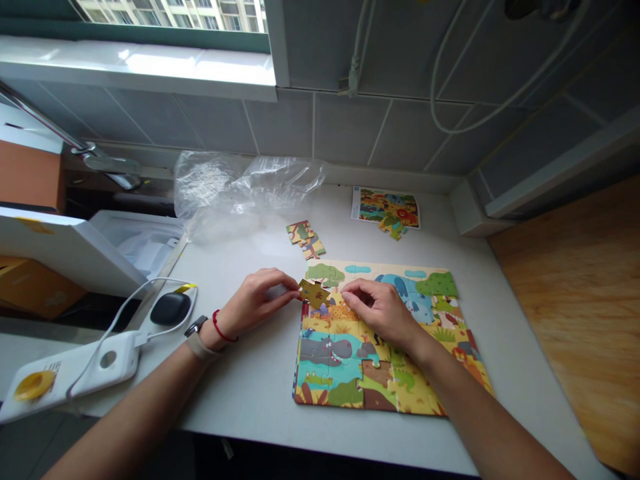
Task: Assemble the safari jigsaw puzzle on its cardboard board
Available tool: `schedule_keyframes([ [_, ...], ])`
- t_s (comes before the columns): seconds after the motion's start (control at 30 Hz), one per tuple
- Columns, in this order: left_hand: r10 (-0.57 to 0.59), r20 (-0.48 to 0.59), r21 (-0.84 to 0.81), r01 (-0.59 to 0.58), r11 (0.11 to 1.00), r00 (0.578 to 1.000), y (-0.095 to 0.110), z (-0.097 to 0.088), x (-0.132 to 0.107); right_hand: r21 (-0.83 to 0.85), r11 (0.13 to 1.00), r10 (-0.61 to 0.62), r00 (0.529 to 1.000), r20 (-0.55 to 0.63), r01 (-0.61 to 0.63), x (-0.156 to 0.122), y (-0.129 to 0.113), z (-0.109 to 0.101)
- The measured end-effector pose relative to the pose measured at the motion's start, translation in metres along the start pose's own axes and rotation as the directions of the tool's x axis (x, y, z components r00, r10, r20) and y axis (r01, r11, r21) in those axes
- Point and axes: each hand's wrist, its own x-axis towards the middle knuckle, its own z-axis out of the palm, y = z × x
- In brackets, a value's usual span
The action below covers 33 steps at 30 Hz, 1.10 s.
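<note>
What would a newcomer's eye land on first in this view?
A colourful animal jigsaw lies mid-counter, with the left hand holding a loose brown piece at its top-left corner and the right hand on the puzzle. Behind it, a crumpled plastic bag sits by the wall.

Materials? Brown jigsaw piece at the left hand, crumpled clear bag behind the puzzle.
The brown die-cut jigsaw piece looks like printed cardboard: matte print, no glare, though its thickness is hard to see. The crumpled clear bag looks like thin plastic film: see-through, glossy, with sharp creases and bright highlights.
</note>
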Motion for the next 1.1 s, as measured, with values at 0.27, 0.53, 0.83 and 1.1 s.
schedule_keyframes([
  [0.27,0.007,-0.003,0.019,-0.007,1.0,1.0,-0.0011,0.0015,-0.0002,0.003,1.0,-0.011,1.0,0.001,0.011,0.0004,0.0011,0.0007],
  [0.53,0.023,0.007,0.053,-0.024,0.998,1.0,-0.0062,0.0039,-0.0025,0.001,1.0,-0.015,1.0,0.003,0.015,0.0004,0.0017,0.0002],
  [0.83,0.004,0.0,0.028,-0.004,1.0,1.0,-0.0044,0.0033,-0.0028,-0.004,1.0,-0.031,0.999,-0.011,0.031,0.0004,0.002,0.0012],
  [1.1,0.035,0.011,0.05,-0.035,0.998,0.999,-0.0028,0.0021,-0.0007,-0.011,0.999,-0.036,0.999,-0.011,0.035,0.0002,0.0043,0.0009],
])
